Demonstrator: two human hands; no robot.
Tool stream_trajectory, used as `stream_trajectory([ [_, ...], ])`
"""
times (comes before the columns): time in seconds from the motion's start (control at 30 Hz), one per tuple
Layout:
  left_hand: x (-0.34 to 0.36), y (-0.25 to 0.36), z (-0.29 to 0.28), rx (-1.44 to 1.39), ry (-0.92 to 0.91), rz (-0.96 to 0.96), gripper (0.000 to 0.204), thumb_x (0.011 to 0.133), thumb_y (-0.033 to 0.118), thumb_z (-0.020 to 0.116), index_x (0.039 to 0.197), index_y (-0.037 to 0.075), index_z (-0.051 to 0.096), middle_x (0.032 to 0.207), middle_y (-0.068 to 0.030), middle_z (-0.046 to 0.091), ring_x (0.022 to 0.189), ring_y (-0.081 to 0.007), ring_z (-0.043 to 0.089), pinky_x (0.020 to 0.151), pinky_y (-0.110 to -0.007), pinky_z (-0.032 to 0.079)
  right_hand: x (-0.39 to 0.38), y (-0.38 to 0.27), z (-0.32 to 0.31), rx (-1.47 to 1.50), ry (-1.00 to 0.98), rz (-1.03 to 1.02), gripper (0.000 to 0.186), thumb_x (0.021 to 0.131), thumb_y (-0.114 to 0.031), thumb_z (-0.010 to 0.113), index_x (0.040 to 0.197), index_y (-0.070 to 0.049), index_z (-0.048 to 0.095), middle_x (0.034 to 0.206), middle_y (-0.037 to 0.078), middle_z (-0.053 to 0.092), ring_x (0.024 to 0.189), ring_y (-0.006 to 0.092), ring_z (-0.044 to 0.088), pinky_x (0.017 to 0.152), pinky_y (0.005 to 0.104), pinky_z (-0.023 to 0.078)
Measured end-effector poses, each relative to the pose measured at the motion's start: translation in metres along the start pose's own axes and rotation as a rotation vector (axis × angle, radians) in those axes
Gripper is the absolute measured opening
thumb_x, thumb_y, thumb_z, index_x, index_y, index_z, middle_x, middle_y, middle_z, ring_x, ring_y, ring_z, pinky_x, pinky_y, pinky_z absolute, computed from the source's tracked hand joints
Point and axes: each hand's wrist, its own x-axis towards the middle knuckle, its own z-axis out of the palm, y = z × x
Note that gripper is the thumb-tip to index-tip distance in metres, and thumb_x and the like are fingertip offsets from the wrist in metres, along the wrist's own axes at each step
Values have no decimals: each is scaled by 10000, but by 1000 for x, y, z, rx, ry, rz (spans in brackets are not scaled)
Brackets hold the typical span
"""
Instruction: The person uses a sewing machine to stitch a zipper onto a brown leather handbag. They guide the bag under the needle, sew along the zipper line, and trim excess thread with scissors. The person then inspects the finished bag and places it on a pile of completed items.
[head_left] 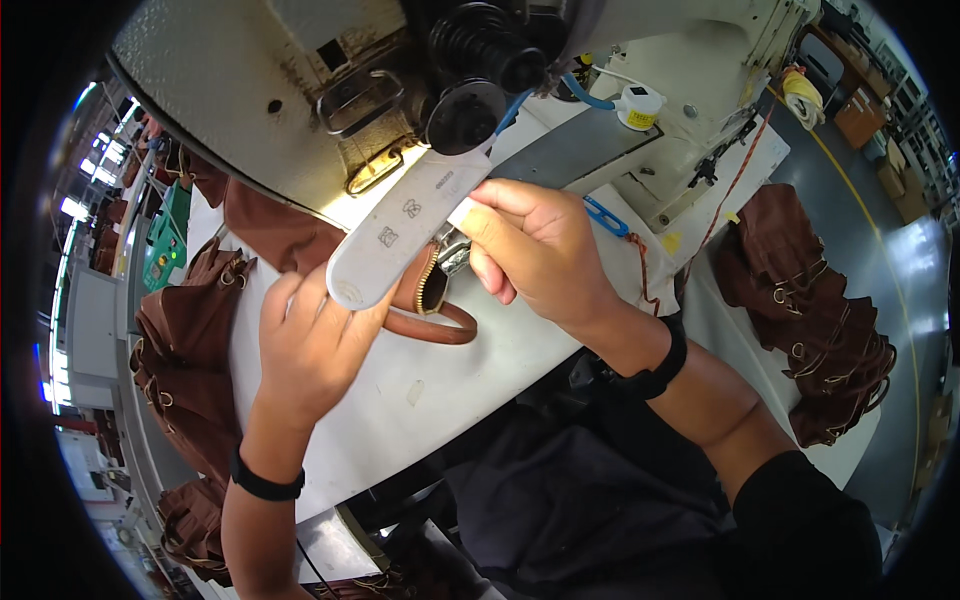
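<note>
Under the sewing machine head (300, 100) lies a brown leather bag (285, 225), with an opened brass zipper (428, 280) and a looped leather handle (445, 330) toward me. My left hand (325, 345) is closed on the bag's leather, its fingertips partly hidden. A flat grey plate with a rounded end (400, 230) slants down from the machine and covers part of the bag. My right hand (540, 250) is beside the plate's right edge, thumb and index finger pinched together. What they hold, if anything, is hidden. A shiny metal part (453, 252) shows between bag and right hand.
Several brown bags hang over the table's left edge (190, 350); more are piled on the right (800, 310). Blue thread snips (606, 217) with an orange cord lie by the machine base. A small white bottle (638, 106) stands on the machine bed (560, 145).
</note>
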Motion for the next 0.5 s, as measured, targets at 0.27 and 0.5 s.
stream_trajectory([
  [0.27, 17, 50, -34, 19, -58, -50, 299, 887, 134, 698, 1174, 67, 751, 1064, -55, 668, 991, -217, 623, 889, -411, 486, 1, -2, 2, -82, 4, -4, 220, 1034, -129, 625, 884, 28, 663, 576, -10, 573, 490, 33, 480, 461, 257, 391],
  [0.5, 13, 53, -36, -66, -142, -156, 424, 849, 223, 799, 1232, 63, 718, 1182, -84, 666, 1117, -255, 614, 960, -458, 479, 0, 9, -2, -348, 22, -83, 150, 1033, -118, 637, 993, 22, 676, 645, -8, 602, 583, 42, 525, 533, 250, 434],
])
